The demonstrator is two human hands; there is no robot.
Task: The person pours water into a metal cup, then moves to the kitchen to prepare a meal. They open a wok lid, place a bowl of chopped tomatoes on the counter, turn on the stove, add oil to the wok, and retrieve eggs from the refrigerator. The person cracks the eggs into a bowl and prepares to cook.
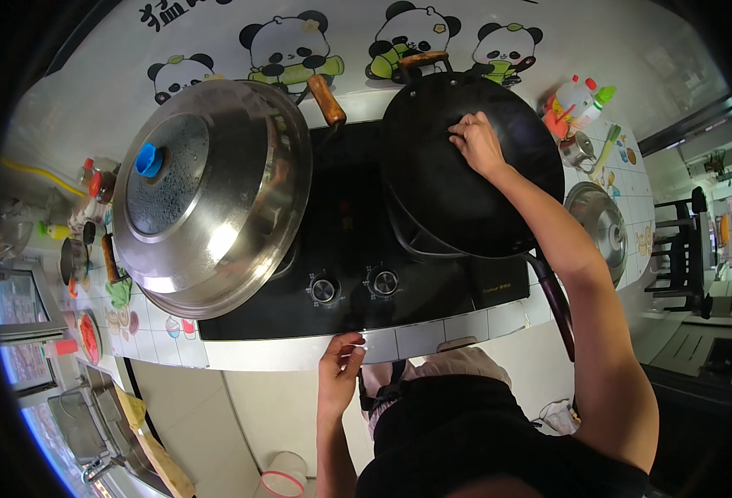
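Note:
A black wok (428,199) with wooden-grip handles rests on the right burner of the black glass gas hob (353,305). Over its far part is my right hand (474,140), fingers bent together, with a tiny dark bit at the fingertips that I cannot make out. My left hand (341,367) is at the counter's front edge below the hob, fingers curled with a gap to the thumb and nothing seen between them. On the left burner stands a second pan with a wooden handle (326,101), covered by a large domed steel lid (235,187) with a blue knob (148,160).
Two control knobs (386,282) sit at the hob's front. To the right are bottles (574,96), a small steel pot (576,148) and a steel lid (599,230). On the left lie a green cloth (119,292), jars (101,185), a plate of red food (89,336) and a sink (79,417).

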